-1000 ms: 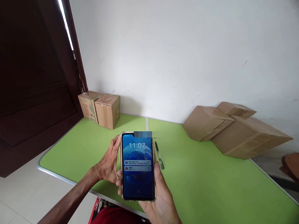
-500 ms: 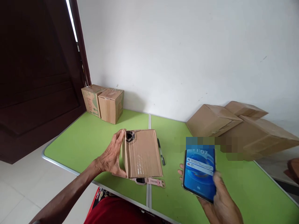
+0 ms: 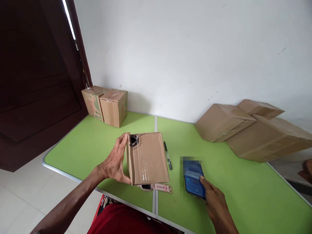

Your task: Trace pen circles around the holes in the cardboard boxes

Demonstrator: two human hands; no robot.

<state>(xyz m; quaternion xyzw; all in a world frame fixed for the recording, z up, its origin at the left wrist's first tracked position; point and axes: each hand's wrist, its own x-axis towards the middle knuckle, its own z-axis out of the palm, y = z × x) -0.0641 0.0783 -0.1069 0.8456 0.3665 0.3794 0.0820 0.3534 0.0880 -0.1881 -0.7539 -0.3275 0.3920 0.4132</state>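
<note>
My left hand [image 3: 115, 160] grips the left side of a small cardboard box [image 3: 149, 162], fingers at its far left corner and thumb at the near one. A ragged hole with dark edges [image 3: 134, 140] is cut in the box's upper left corner. In my right hand [image 3: 213, 196] is a smartphone [image 3: 194, 182] with a lit blue screen, my thumb over its right edge. A pink-strapped smartwatch [image 3: 162, 188] lies at the box's near edge, partly hidden by it. Just right of the box rests a dark pen [image 3: 168, 155].
Two printed cardboard boxes [image 3: 113, 105] stand at the back left of the green folding table [image 3: 180, 214]. Several larger plain cartons [image 3: 265, 138] are piled at the back right. A white wall [image 3: 170, 58] rises behind, with a dark door [image 3: 36, 71] on the left.
My right hand has moved left and turned the phone so that it lies lower and flatter towards the table. My left hand still holds the box in place.
</note>
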